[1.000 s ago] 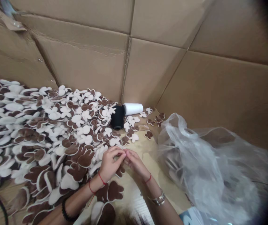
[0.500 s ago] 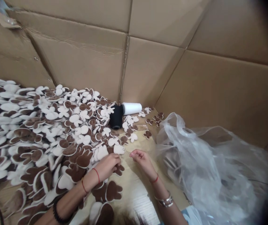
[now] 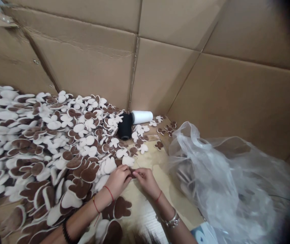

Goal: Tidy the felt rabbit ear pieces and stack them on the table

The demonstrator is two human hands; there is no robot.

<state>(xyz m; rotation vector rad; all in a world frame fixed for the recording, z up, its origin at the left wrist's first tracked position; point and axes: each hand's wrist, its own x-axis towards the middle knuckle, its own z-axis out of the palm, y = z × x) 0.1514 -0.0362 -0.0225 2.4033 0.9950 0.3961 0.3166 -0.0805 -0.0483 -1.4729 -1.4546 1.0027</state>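
Note:
My left hand [image 3: 119, 178] is closed, its fingers wrapped on a small brown plush piece [image 3: 132, 171] that shows between both hands. Touching it from the other side, my right hand [image 3: 146, 180] has its thumb and fingertips pinched; what lies in that pinch is too small to make out. Just beyond the fingers sits a white plush piece [image 3: 128, 161]. Below my left wrist, a brown paw-shaped piece [image 3: 122, 207] with pale edging lies on the work surface. My left forearm partly covers the pile beside it.
A large heap of brown and white plush cutouts [image 3: 50, 149] fills the left side. Behind the hands lie a black thread cone [image 3: 125, 127] and a white thread cone [image 3: 143, 117]. A clear plastic bag [image 3: 216, 176] stands at right. Cardboard walls [image 3: 96, 64] enclose the back.
My right hand has moved left and come up against my left hand, where the two now meet at the brown plush piece. Before, a gap lay between them.

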